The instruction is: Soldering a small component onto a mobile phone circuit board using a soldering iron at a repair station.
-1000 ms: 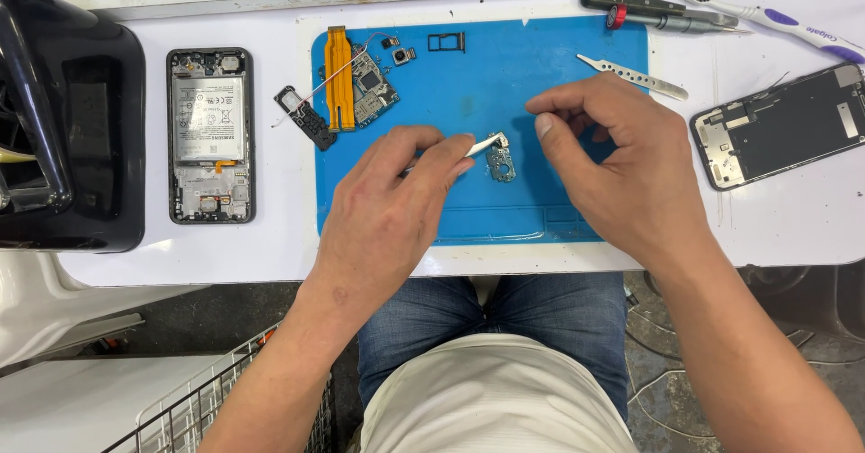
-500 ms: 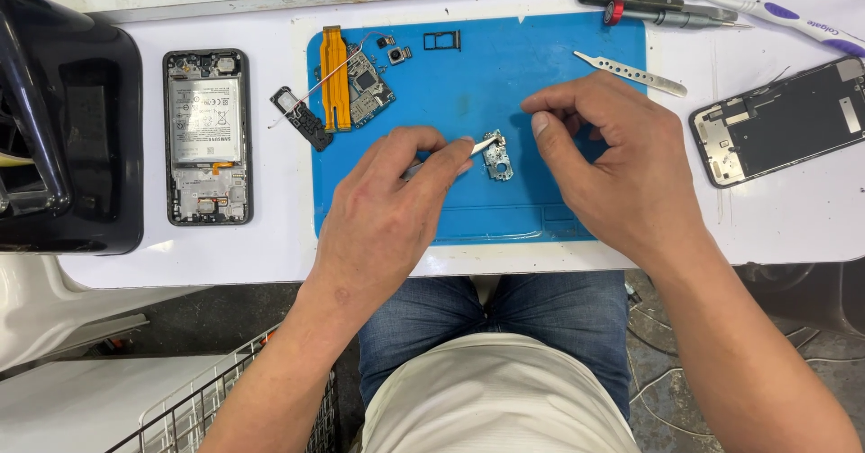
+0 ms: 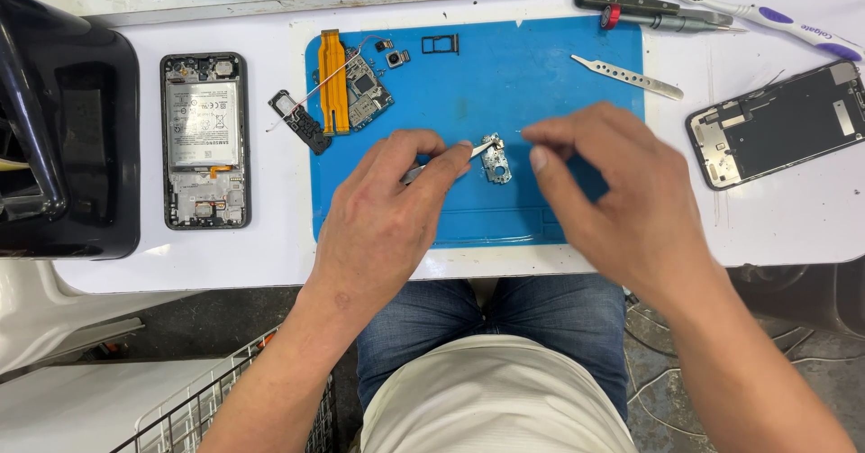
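My left hand (image 3: pixel 387 214) pinches tweezers (image 3: pixel 450 158), tip on small part (image 3: pixel 496 158) to keep it from sliding. Right hand (image 3: pixel 622 201) blurry, fingers together just beside part, holding nothing I see. Part sits mid blue mat (image 3: pixel 559 57). Opened phone (image 3: pixel 204 140) lies left.

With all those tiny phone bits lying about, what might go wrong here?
The left hand presses a metal tool against a small board part; a slip might scratch it or flick it off the blue mat. The right hand hovers close beside it and looks blurred, so it could knock the part. The loose camera pieces near the mat's top edge are small and might easily be swept away.
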